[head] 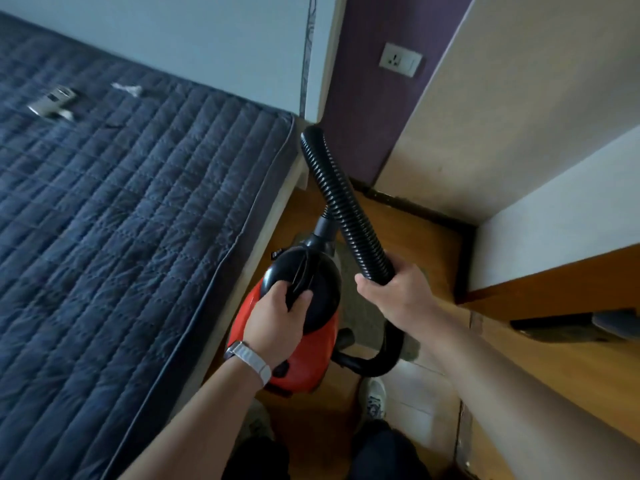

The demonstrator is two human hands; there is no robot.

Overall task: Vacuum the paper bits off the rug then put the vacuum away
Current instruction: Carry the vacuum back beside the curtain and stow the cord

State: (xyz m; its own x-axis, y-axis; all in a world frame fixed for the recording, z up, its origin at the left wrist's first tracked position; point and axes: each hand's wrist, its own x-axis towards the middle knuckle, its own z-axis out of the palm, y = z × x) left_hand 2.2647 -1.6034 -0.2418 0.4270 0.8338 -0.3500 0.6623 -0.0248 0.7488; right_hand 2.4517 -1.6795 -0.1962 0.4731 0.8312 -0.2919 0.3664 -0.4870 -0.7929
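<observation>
Head view, items. Left hand (pixel 273 320): fingers (pixel 298 301) curled tight, gripping one vacuum (pixel 304 362) by its black top handle (pixel 300 271). The vacuum is a glossy red plastic canister over the wood floor (pixel 433 344), just beside the bed (pixel 121 220). Right hand (pixel 391 294): fingers (pixel 366 283) wrapped round one hose (pixel 343 202), black, ribbed, curving. One bed, navy quilted cover. One wall socket (pixel 400 59), white, rectangular.

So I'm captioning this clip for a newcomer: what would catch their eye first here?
The red and black vacuum cleaner sits at centre, held by its top handle in the left hand. Its black ribbed hose arcs up toward the wall corner, gripped by the right hand. A navy quilted mattress fills the left.
</observation>
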